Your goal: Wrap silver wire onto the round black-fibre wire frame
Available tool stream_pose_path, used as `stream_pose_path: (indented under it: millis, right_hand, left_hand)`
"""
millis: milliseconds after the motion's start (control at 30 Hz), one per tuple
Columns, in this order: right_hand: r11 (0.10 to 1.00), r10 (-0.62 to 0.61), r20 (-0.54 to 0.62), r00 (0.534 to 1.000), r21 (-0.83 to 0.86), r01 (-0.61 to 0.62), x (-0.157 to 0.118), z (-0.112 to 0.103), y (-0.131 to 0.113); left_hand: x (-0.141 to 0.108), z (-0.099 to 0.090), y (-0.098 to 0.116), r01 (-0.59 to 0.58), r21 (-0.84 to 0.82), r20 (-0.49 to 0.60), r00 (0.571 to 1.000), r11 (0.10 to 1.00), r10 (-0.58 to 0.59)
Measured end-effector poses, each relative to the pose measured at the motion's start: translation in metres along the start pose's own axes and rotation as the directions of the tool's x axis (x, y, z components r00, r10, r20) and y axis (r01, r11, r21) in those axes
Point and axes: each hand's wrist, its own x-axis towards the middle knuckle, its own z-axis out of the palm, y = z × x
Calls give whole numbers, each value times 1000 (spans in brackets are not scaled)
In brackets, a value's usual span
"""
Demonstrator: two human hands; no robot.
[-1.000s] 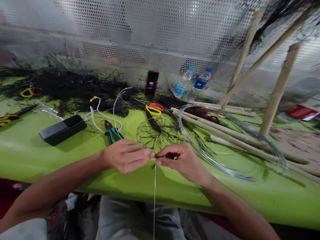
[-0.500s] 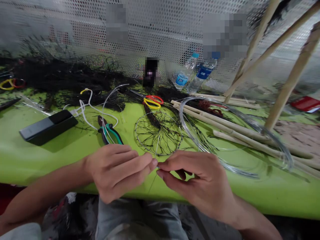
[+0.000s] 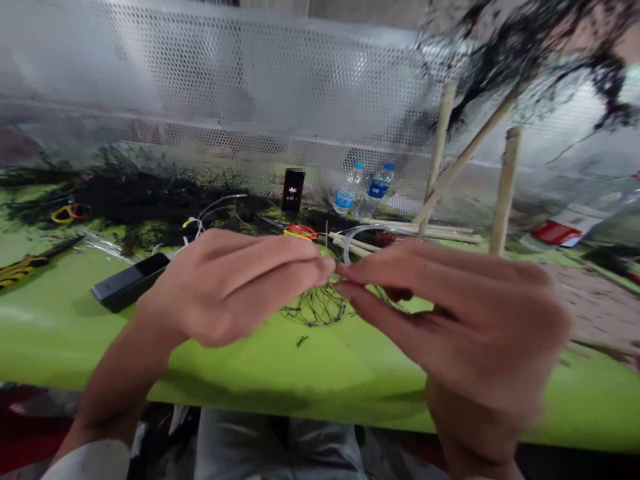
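My left hand (image 3: 240,287) and my right hand (image 3: 460,313) meet fingertip to fingertip above the green table. Each is closed in a pinch on a thin wire-like strand (image 3: 327,235), whose pale end sticks up behind the fingers; the pinched part is mostly hidden. Behind and below the fingertips lies a round wire ring laced with black strands (image 3: 320,324), partly covered by my hands. Beyond it are scissors with red and yellow handles (image 3: 301,232) and a coil of clear tubing or line (image 3: 347,244). A small black scrap (image 3: 302,341) lies in front.
A dark power bank (image 3: 123,288) sits left, near yellow-black pliers or cutters (image 3: 23,270). Black fibres (image 3: 135,203) are heaped at the back. A phone (image 3: 293,190) and two water bottles (image 3: 345,199) stand by the perforated screen. Wooden sticks (image 3: 505,193) rise at right.
Both hands have risen in view, still pinched together, and now cover part of the ring. The view has shifted, and the green-handled pliers are now hidden behind my left hand.
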Motion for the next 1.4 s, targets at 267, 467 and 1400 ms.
stream_pose_path:
  millis: [267, 467, 1400]
  right_hand:
    - [1000, -1, -199, 980, -15, -2, 20, -5, -2]
    - [918, -356, -233, 905, -268, 293, 16, 6, 22]
    - [381, 314, 275, 909, 840, -386, 29, 13, 29]
  left_hand:
    - [37, -7, 3, -4, 273, -100, 994, 962, 32]
    - [35, -2, 0, 17, 261, -88, 996, 965, 6]
    - [30, 5, -13, 53, 182, -204, 979, 982, -15]
